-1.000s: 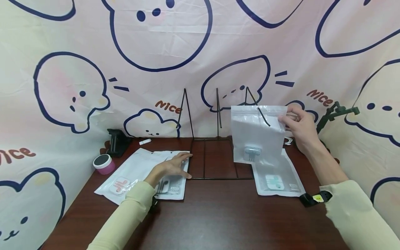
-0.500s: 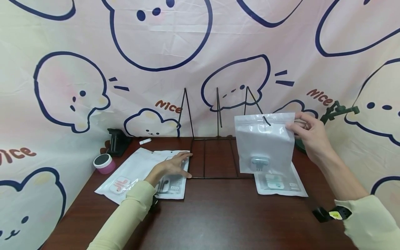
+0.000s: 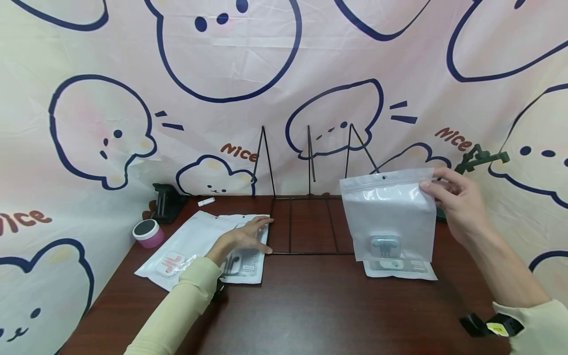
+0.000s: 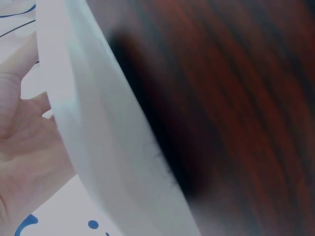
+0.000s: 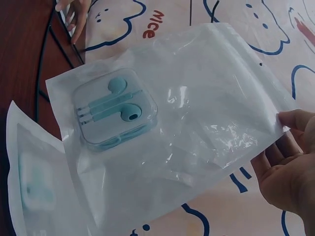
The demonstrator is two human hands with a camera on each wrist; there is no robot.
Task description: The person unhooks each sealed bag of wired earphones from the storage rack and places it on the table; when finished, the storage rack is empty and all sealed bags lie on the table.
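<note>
My right hand pinches the upper right corner of a white zip bag. Through its clear front, the right wrist view shows light-blue earphones in a clear case. The bag's small hanging hole sits just beyond the tip of the right hook of a black wire rack. My left hand rests at the rack's left side with its fingers spread, over a flat white bag. In the left wrist view a pale sleeve hides much of this hand.
Another earphone bag lies under the held one. A larger white bag lies to the left. Beyond it stand a pink jar, a black stand and a small white stick. A green holder stands back right.
My right hand has drawn the zip bag toward me, rightward and down, sliding it off the hook that ran through its hole. The left hand has stayed put.
</note>
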